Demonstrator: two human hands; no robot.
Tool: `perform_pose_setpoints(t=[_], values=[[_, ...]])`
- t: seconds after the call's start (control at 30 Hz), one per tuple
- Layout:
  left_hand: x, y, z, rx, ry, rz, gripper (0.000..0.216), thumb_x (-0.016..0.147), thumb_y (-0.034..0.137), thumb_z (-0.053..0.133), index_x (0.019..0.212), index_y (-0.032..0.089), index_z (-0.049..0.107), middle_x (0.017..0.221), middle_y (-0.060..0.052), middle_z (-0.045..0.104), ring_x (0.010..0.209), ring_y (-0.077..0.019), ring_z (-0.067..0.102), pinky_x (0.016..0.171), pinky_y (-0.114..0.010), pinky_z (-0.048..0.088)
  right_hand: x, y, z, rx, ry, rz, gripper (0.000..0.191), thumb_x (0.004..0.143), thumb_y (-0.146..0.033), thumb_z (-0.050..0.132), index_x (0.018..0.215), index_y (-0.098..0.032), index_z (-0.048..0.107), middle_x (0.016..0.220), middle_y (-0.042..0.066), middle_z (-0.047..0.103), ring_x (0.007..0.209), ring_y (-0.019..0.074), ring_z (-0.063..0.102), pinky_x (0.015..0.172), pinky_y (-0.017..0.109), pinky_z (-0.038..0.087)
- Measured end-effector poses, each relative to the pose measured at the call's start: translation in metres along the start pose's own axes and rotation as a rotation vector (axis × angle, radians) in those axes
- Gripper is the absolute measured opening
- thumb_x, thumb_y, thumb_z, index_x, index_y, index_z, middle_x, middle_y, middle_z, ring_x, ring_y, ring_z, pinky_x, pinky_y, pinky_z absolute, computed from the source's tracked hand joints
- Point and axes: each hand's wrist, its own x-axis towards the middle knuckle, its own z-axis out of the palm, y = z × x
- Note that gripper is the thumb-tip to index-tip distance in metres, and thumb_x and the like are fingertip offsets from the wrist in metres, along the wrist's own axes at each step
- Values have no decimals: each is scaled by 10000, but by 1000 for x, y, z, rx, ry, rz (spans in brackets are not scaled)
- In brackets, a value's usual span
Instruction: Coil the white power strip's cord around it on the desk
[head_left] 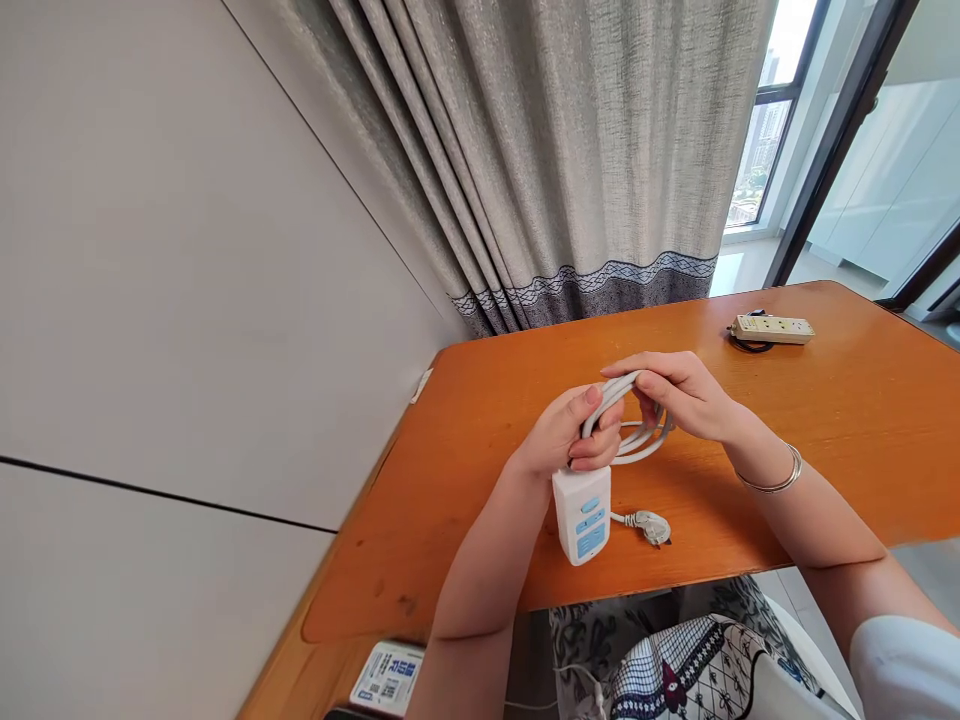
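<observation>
My left hand (562,432) is wrapped round several loops of a white power cord (643,446). Thumb and fingers of my right hand (686,395) close on the top of the same loops, a little to the right. Just below my left hand is a white power strip (583,480) with light blue socket panels, tilted above the orange-brown table; whether it touches the tabletop I cannot tell. From beside it the cord's end runs to a clear-and-white plug (651,527) near the table's front edge. Part of the loops is hidden behind my fingers.
On the far right of the wooden table (450,480) lies a cream power strip (772,328) with a black cord. A grey curtain (585,150) hangs behind the table, and a pale wall panel (187,250) borders the left. A white printed box (388,677) sits below the front left edge.
</observation>
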Motion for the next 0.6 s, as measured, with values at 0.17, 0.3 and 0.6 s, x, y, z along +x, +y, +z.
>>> perform_pose_setpoints(t=[0.17,0.3,0.6], values=[[-1,-1,5,-11,1,12,519,841,631,662,668,209,415,338,126,251,244,-39,164,298,-162,154,1,6,-1,179,-56,43,533,974,-601,516,1222,-155,670,667,-25,582,506,86,545,482,205,472],[-5,1,4,-35,129,133,595,806,703,639,639,232,316,307,132,173,212,-55,123,289,-188,133,8,22,7,366,-75,81,707,921,-723,492,1315,-145,591,680,-16,585,571,134,625,544,248,523],[-17,30,-6,-4,650,577,559,939,667,455,665,211,281,734,2,753,294,-19,58,288,-241,108,8,53,19,124,-175,290,593,1011,-626,306,1063,-127,621,622,-47,482,525,100,494,570,250,464]])
